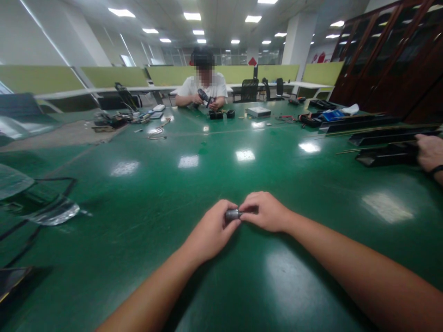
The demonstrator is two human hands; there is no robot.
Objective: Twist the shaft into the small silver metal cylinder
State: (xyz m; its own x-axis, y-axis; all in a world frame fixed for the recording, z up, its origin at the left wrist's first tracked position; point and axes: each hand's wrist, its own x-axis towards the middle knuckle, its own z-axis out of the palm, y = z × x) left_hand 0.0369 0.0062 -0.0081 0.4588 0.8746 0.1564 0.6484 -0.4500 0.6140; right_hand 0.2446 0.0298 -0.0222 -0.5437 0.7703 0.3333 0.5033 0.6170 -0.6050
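Observation:
Between my two hands is a small dark grey cylinder (233, 214) with a metallic sheen, lying sideways just above the green tabletop. My left hand (214, 230) is closed around its left part, thumb on the near side. At the other end, the fingertips of my right hand (265, 212) pinch together against the cylinder. A short dark piece (255, 210) shows within the right hand's fingers; I cannot tell whether it belongs to the cylinder. The fingers hide part of both ends, so its exact kind is unclear.
A green table (155, 184) stretches ahead. On the left lies a clear plastic bottle (51, 203) beside a black strap. Black channel-like pieces (384, 154) lie at right under another person's hand (430, 151). Across the table, a person (187, 90) holds a power drill (204, 95).

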